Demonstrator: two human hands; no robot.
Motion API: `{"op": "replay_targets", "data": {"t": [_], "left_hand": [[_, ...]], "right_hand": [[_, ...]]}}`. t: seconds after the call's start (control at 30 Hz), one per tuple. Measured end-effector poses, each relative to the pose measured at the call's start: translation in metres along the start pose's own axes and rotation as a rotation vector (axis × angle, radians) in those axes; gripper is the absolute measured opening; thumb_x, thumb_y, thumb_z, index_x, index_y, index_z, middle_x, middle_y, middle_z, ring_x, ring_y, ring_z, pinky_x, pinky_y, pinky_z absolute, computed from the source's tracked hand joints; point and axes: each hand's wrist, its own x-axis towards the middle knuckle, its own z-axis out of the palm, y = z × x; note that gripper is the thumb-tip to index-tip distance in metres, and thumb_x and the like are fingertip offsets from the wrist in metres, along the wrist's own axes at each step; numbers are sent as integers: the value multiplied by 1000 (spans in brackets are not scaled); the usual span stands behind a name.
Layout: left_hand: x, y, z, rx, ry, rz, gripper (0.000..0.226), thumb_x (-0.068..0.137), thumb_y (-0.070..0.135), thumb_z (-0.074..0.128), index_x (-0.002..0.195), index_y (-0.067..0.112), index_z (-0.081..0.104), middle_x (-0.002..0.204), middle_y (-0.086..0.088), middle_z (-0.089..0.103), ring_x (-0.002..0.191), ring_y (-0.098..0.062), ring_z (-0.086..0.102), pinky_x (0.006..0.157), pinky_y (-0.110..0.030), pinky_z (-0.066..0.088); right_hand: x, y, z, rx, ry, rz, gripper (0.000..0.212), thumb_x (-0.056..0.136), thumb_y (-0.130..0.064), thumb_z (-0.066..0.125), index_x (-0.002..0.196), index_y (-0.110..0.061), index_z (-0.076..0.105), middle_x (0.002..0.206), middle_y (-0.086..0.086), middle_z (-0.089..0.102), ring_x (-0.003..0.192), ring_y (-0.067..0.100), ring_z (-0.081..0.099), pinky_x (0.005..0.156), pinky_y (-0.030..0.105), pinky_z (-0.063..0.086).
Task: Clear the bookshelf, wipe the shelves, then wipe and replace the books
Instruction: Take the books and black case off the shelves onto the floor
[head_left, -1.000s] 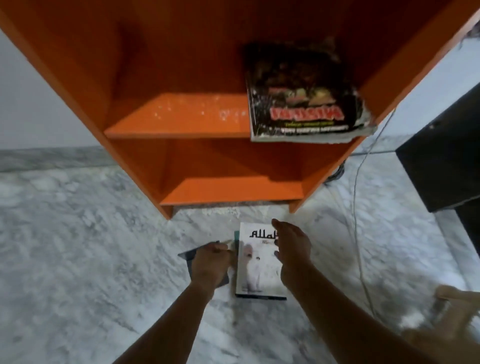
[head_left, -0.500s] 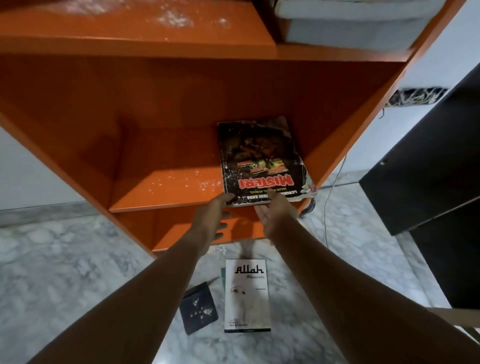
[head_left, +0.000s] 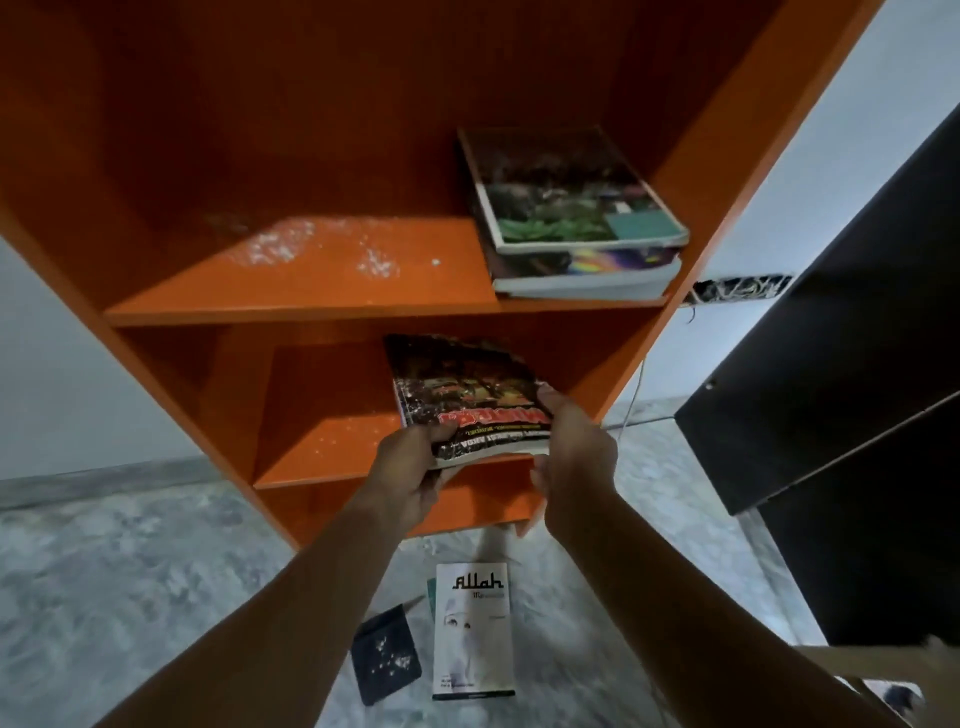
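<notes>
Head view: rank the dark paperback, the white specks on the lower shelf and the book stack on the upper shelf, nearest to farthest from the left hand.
1. Dark paperback: in the left hand's grip.
2. White specks: lower shelf, just to its left.
3. Book stack: upper shelf, up and right.

On the white book (head_left: 474, 639) on the floor (head_left: 130, 597) I read "Allah" in black letters; the smaller print under it is too blurred. The dark book (head_left: 467, 395) between my left hand (head_left: 415, 467) and right hand (head_left: 574, 457) bears a red title, upside down, which I cannot read.
</notes>
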Motion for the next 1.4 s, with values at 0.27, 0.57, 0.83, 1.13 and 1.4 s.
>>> {"op": "replay_targets", "data": {"t": [0.27, 0.57, 0.83, 1.13, 1.4], "left_hand": [[-71, 41, -11, -28, 50, 110, 17, 96, 0, 60, 110, -10, 64, 87, -15, 74, 71, -21, 74, 56, -27, 60], [-108, 48, -15, 118, 21, 172, 20, 95, -1, 62, 111, -12, 62, 92, -18, 73, 74, -24, 72, 62, -31, 61], [-130, 31, -36, 101, 50, 134, 13, 95, -3, 61, 107, -6, 65, 93, -19, 74, 89, -33, 68, 97, -50, 52], [-162, 24, -42, 254, 82, 117, 20, 95, 0, 63, 114, -4, 64, 98, -14, 70, 74, -22, 68, 63, -32, 58], [-184, -30, -57, 263, 126, 58, 30, 92, -4, 63, 120, 5, 62, 111, -14, 73, 93, -27, 70, 71, -35, 55]], "right_hand": [[-36, -118, 35, 437, -155, 2, 91, 77, -58, 80, 146, -17, 38, 126, 16, 55, 111, 38, 63, 91, 46, 59], [-31, -138, 39, 194, -114, -37, 35, 79, -44, 71, 100, -17, 64, 111, 9, 67, 101, 32, 67, 98, 48, 55], [-67, -93, 14, 410, -116, 2, 58, 83, -20, 77, 134, -14, 49, 111, 10, 58, 92, 22, 56, 88, 38, 50], [-86, -33, -33, 749, -346, 93, 55, 83, -17, 78, 134, -11, 58, 130, 27, 63, 109, 46, 68, 91, 64, 55], [-110, 41, -106, 733, -194, 92, 17, 89, -9, 48, 91, -13, 64, 74, 7, 69, 64, 25, 69, 67, 34, 59]]}}
